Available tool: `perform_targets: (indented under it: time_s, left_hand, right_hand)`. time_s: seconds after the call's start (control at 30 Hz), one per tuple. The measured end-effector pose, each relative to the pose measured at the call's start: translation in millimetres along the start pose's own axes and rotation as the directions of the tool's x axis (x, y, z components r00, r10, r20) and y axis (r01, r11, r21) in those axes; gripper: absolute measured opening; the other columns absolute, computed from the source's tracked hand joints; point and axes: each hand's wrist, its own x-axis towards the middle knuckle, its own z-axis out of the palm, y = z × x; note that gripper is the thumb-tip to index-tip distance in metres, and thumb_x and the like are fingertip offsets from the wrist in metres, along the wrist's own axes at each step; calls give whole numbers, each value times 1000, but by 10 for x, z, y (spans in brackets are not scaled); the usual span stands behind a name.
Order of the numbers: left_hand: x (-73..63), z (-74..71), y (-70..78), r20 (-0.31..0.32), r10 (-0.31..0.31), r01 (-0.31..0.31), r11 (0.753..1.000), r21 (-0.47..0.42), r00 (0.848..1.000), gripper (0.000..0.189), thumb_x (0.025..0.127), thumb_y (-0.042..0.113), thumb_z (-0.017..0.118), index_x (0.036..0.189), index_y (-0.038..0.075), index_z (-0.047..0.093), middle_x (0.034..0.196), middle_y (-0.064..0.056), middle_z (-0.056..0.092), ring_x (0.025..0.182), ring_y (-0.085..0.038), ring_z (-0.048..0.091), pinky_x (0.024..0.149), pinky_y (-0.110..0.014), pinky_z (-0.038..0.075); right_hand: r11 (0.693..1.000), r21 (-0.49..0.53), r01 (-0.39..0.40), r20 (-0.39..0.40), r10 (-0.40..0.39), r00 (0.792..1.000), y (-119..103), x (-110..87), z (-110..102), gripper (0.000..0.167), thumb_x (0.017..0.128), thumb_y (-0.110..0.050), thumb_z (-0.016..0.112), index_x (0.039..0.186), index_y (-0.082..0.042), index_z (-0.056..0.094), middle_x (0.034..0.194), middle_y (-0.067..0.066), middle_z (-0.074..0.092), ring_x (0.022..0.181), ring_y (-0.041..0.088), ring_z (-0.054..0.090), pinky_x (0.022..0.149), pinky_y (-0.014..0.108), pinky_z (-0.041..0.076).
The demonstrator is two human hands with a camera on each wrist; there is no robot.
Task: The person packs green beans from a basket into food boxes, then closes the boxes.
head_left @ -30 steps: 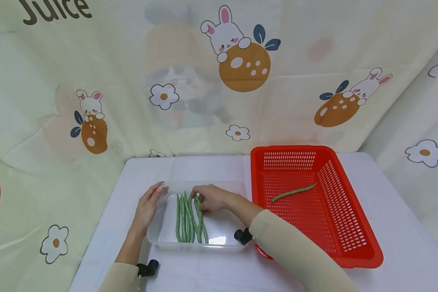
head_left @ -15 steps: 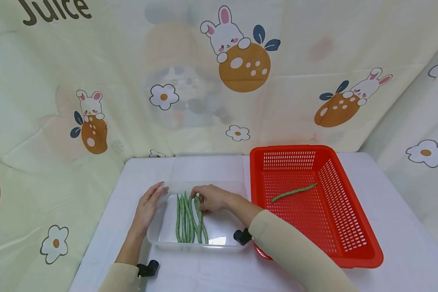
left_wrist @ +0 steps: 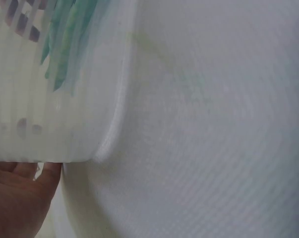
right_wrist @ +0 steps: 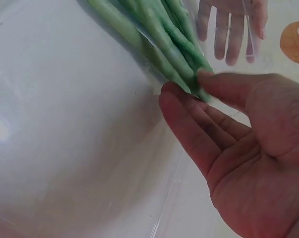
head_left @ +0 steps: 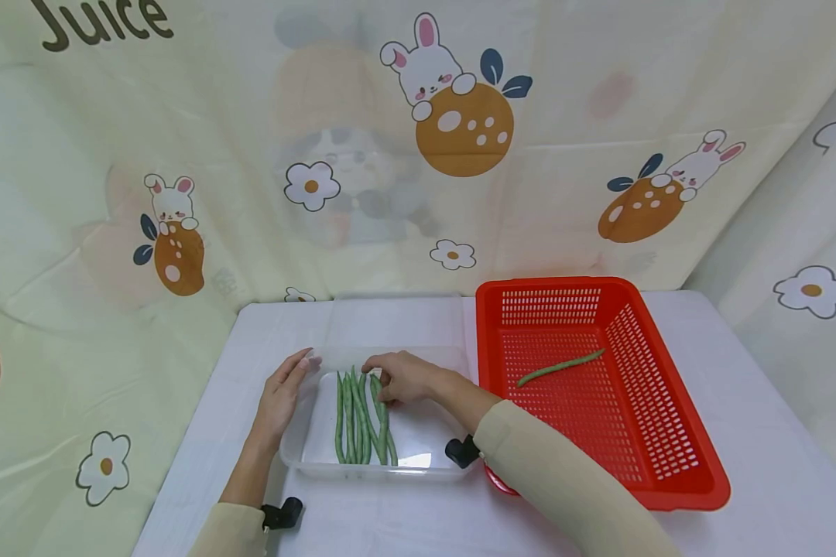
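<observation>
Several green beans [head_left: 358, 425] lie side by side, roughly lengthwise, in a clear plastic container [head_left: 432, 433]. My right hand [head_left: 404, 377] reaches over them from the right and pinches the far ends of the rightmost ones. In the right wrist view, the thumb [right_wrist: 228, 89] is on one side of the bean tips and the fingertips are on the other. My left hand [head_left: 279, 394] rests against the container's left wall with straight fingers. The left wrist view shows those fingers [left_wrist: 49, 176] outside the wall, with the bean ends visible through the plastic.
A red mesh basket [head_left: 564, 425] stands to the right of the container, partly behind the right sleeve [head_left: 543, 464]. One green bean [head_left: 560, 367] lies in it. A white cloth covers the table [head_left: 376, 510], and a printed curtain [head_left: 362, 255] hangs behind.
My right fingertips have shifted very slightly left at the bean ends. The left hand stays at the container wall, and the bean in the basket has not moved.
</observation>
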Motion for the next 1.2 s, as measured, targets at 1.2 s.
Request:
perform_targets:
  time_s: [1.2]
  left_hand:
    - [8,2,1,-17,33,-32,999,28,999,52,112,43,43,153,11,49,150,-15,59,145,-30,50,123,-50,33]
  right_hand:
    - [977,-144,160,-260,-193,946,-448,-460,-433,40,103,-25,66,142,-15,61,130,4,70,105,18,71,90,33,59]
